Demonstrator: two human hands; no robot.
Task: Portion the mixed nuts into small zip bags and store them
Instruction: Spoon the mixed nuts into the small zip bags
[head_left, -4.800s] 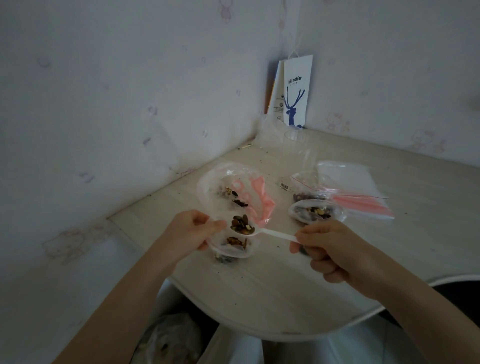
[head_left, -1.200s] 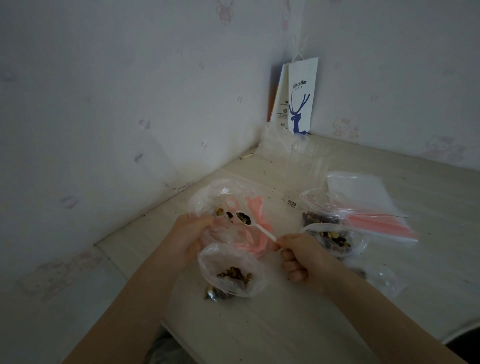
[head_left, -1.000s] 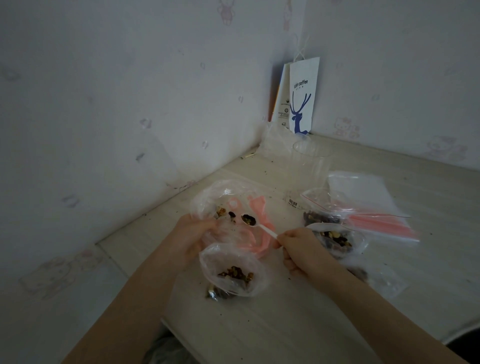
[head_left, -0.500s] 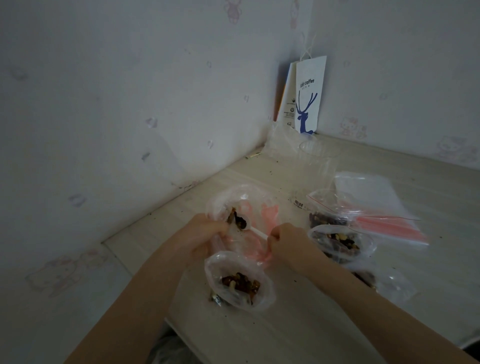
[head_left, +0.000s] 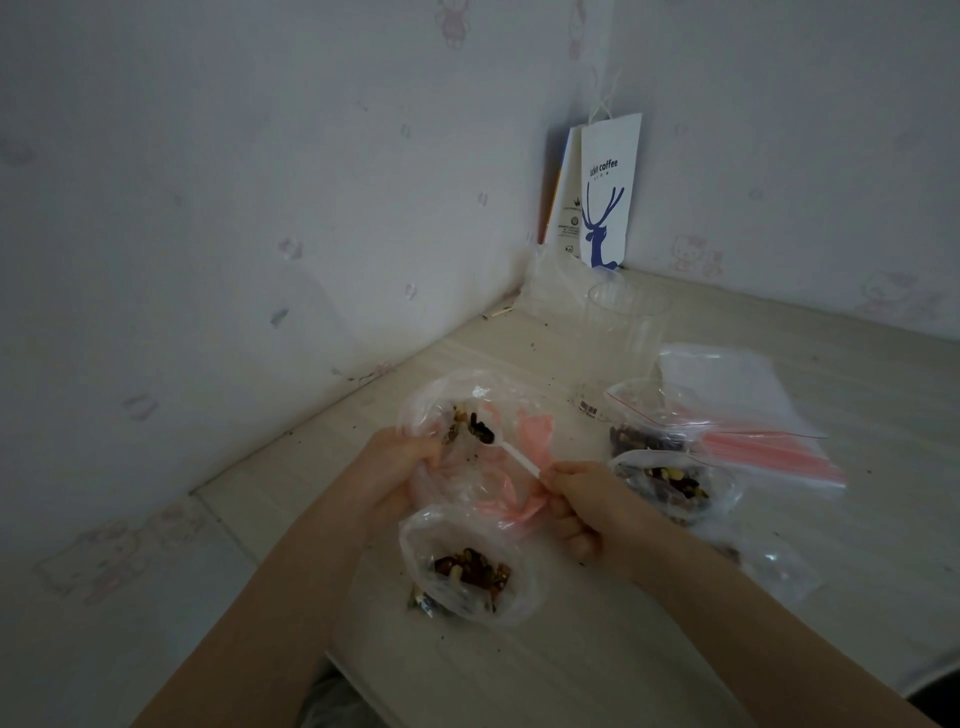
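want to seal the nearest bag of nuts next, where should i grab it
Pinch the open rim of the nearest bag, coming from above on its near side. It sits mouth up with the nuts pooled at the bottom, so holding the thin top edge should keep it from tipping or spilling.

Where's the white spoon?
In the head view, mid-frame: the right hand pinches the white spoon, its bowl inside the big nut bag held by the left hand.

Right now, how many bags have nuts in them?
4: the big bag in the left hand; the near bag; the middle bag and zip bag beside the right hand. Another may be hidden.
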